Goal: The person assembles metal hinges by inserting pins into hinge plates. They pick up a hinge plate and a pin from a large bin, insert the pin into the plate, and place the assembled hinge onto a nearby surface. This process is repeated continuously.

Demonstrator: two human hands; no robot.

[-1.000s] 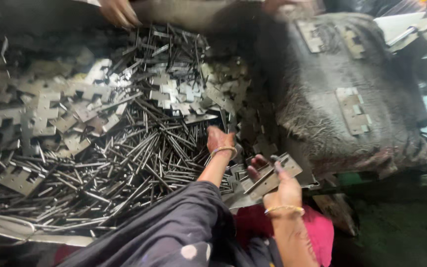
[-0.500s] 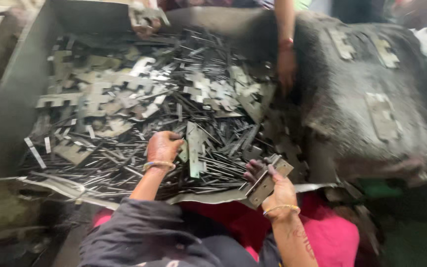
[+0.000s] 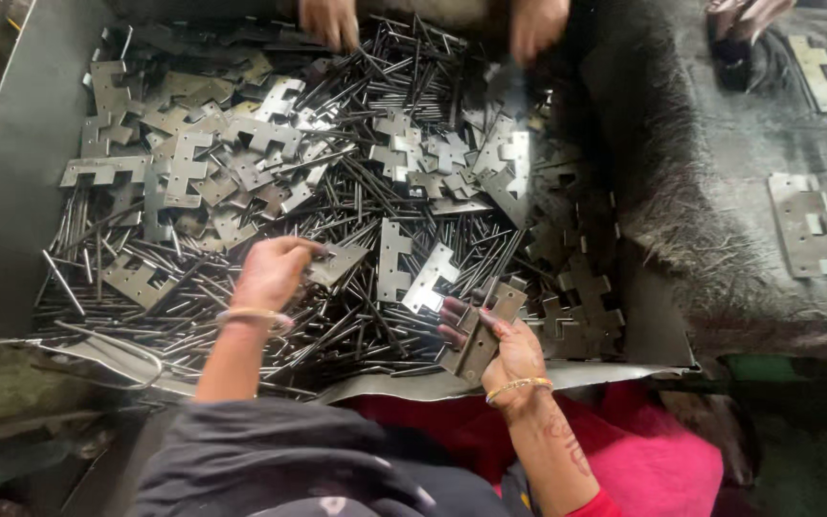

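Down in the tray, the left hand (image 3: 272, 272) is curled over the heap, its fingertips pinching the corner of one flat hinge leaf (image 3: 335, 263) that lies just to its right on the pins. A gold bangle (image 3: 253, 315) circles that wrist, and a dark sleeve (image 3: 270, 460) covers the arm below it. The right hand (image 3: 504, 347) sits near the tray's front lip, fingers wrapped around a small stack of leaves (image 3: 483, 325) held tilted, their upper end pointing away from the person. A thin bangle rings this wrist too. Between the two hands lie loose pins (image 3: 356, 325) and two bright leaves (image 3: 412, 268). Beyond the hands the heap spreads across the metal tray (image 3: 2, 211), leaves thicker to the far left, pins running through the middle. At the far edge two hands of another person (image 3: 329, 21) reach into the pile. To the right of the right hand lies a dark cloth (image 3: 710, 220) with a joined hinge (image 3: 804, 222) resting on it. Pink fabric (image 3: 653, 460) shows below the right forearm.
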